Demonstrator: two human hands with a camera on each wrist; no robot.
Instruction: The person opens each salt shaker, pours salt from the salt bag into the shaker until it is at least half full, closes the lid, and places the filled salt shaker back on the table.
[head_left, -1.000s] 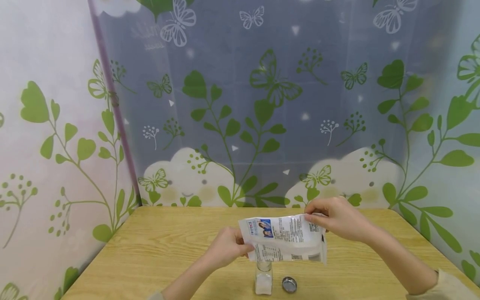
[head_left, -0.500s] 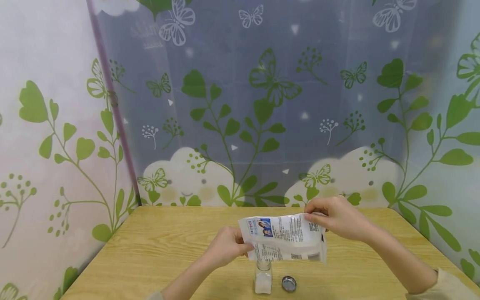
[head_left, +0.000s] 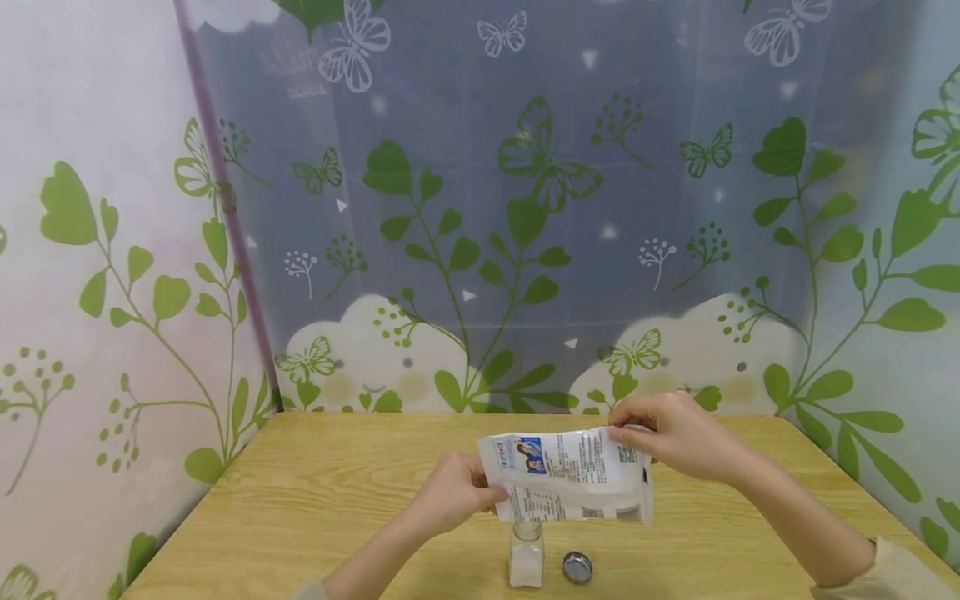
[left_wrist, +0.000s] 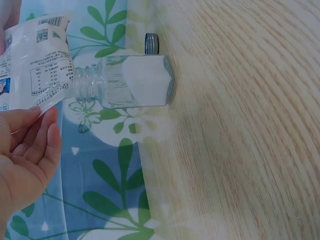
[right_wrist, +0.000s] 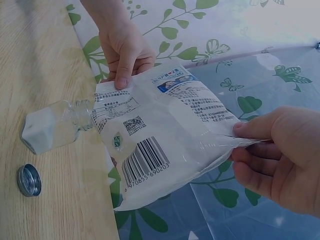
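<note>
A white printed plastic bag (head_left: 573,467) is held in the air between both hands, tilted. My left hand (head_left: 456,498) pinches its left end between thumb and fingers. My right hand (head_left: 675,435) pinches the upper edge near the right end. Below the bag stands a clear glass jar (head_left: 527,565), uncapped, about half full of white powder. In the left wrist view, the bag's corner (left_wrist: 59,90) comes right at the threaded mouth of the jar (left_wrist: 112,82). In the right wrist view a barcode and blue picture show on the bag (right_wrist: 170,120).
A round silver screw lid (head_left: 578,567) lies on the table just right of the jar. The wood-grain table (head_left: 337,483) reaches back to a patterned curtain (head_left: 450,250) with leaves and butterflies, which also hangs along both sides.
</note>
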